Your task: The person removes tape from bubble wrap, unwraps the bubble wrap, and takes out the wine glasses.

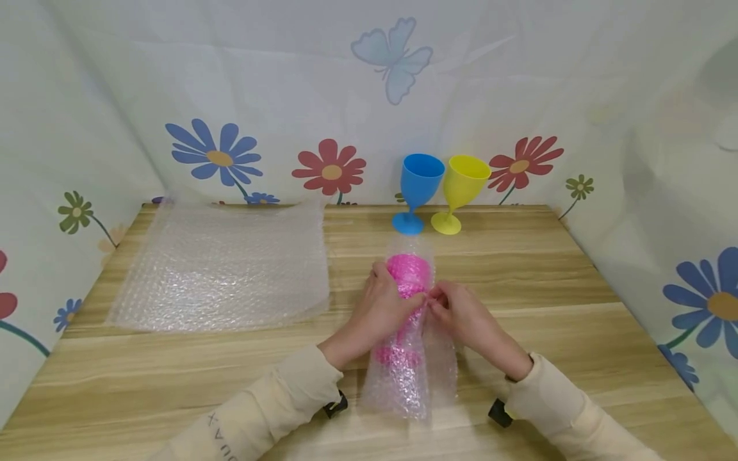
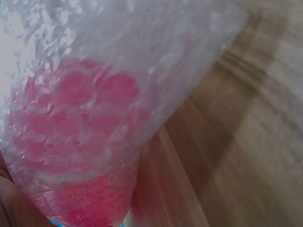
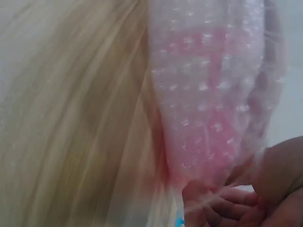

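A pink goblet (image 1: 408, 269) lies wrapped in bubble wrap (image 1: 406, 392), its bowl pointing away from me and its foot towards me. My left hand (image 1: 377, 307) grips the wrapped bowl from the left, thumb across the top. On the other side my right hand (image 1: 466, 315) pinches the wrap's edge beside the bowl. A loose flap of wrap hangs below the right hand. In the left wrist view the pink foot (image 2: 75, 118) shows through the bubbles. The right wrist view shows the pink stem (image 3: 215, 71) through the wrap.
A blue goblet (image 1: 421, 182) and a yellow goblet (image 1: 463, 182) stand upright at the table's back edge, just beyond the wrapped one. Flat on the left of the wooden table (image 1: 519, 262) lies another bubble wrap sheet (image 1: 230, 269). A flowered cloth (image 1: 277, 83) hangs behind.
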`<state>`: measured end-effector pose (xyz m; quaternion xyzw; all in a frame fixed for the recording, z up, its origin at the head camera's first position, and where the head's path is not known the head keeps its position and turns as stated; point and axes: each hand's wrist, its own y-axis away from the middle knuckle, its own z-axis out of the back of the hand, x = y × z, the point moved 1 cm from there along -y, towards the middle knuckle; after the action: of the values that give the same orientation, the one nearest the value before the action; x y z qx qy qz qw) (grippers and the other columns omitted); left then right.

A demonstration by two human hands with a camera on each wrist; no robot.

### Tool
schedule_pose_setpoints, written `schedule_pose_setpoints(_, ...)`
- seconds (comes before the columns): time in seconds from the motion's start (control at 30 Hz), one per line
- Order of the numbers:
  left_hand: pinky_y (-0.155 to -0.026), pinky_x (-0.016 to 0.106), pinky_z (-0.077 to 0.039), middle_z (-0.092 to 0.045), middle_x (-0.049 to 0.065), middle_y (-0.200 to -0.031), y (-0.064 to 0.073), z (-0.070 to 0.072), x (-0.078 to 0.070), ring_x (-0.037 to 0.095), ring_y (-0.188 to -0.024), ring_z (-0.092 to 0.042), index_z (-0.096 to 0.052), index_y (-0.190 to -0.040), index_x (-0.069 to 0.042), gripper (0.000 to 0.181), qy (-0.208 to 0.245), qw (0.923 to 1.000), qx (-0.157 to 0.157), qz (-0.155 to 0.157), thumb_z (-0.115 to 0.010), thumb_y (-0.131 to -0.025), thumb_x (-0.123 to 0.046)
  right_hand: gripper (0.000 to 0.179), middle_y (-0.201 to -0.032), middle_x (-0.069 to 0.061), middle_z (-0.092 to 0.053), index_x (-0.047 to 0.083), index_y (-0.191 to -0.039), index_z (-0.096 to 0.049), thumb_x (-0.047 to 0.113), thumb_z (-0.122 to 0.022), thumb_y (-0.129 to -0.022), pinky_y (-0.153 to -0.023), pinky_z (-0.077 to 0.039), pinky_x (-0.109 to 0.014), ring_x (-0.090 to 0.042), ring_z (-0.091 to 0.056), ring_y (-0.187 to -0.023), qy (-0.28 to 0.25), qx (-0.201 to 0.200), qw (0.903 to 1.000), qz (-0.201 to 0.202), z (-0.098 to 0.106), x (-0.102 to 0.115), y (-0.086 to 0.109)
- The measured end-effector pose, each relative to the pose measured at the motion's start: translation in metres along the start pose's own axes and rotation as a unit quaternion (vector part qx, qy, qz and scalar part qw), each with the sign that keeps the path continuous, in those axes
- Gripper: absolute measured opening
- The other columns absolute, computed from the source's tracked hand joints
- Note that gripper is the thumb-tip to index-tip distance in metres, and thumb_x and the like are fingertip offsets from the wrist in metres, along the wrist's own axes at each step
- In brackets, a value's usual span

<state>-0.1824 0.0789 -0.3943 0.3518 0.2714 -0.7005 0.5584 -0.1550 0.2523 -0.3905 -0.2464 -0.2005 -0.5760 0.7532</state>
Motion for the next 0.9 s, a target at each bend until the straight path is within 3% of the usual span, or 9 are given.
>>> schedule_pose_setpoints(0.13,-0.090,0.041,-0.054,-0.050,0.019,-0.121,0.0003,-0.0005,-0.0012,0.029,-0.104,-0.056,-0.031,-0.138,0.006,0.081,0.038,0.9992,0.010,0.003,-0.080,-0.090,-0.036,0.012,-0.089,-0.011,-0.072,-0.005,-0.106,-0.069,0.002,-0.071,-0.095,-0.062,-0.057,-0.031,-0.019,-0.067,-0.074,0.026,-0.040,0.9987,-0.018,-0.0017,0.0019,0.0001)
schedule_pose_setpoints(0.27,-0.095,0.041,-0.053,-0.049,0.019,-0.125,-0.0004,-0.0007,-0.0023,0.029,-0.109,-0.056,-0.029,-0.142,0.006,0.083,0.046,0.9989,0.009,-0.005,-0.080,-0.090,-0.033,0.020,-0.093,-0.018,-0.073,-0.009,-0.112,-0.068,-0.004,-0.068,-0.093,-0.063,-0.059,-0.032,-0.023,-0.069,-0.076,0.049,-0.072,0.9962,0.004,-0.0040,0.0044,-0.0018)
schedule_pose_setpoints(0.57,-0.093,0.041,-0.053,-0.048,0.020,-0.122,-0.0001,0.0019,-0.0011,0.029,-0.107,-0.055,-0.031,-0.140,0.007,0.080,0.050,0.9987,0.010,-0.001,-0.082,-0.088,-0.028,0.016,-0.080,-0.014,-0.069,-0.010,-0.103,-0.069,-0.008,-0.064,-0.088,-0.054,-0.052,-0.027,-0.015,-0.059,-0.063,0.068,-0.093,0.9931,0.016,-0.0084,0.0052,-0.0062)
schedule_pose_setpoints(0.9,-0.109,0.048,-0.045,-0.033,0.021,-0.152,-0.0015,-0.0029,0.0037,0.036,-0.132,-0.049,-0.020,-0.159,-0.002,0.093,0.071,0.9971,0.026,-0.003,-0.078,-0.093,-0.032,0.004,-0.080,-0.012,-0.072,-0.003,-0.095,-0.071,-0.001,-0.068,-0.093,-0.055,-0.055,-0.030,-0.018,-0.064,-0.064,0.093,-0.140,0.9833,0.070,-0.0086,0.0078,0.0006)
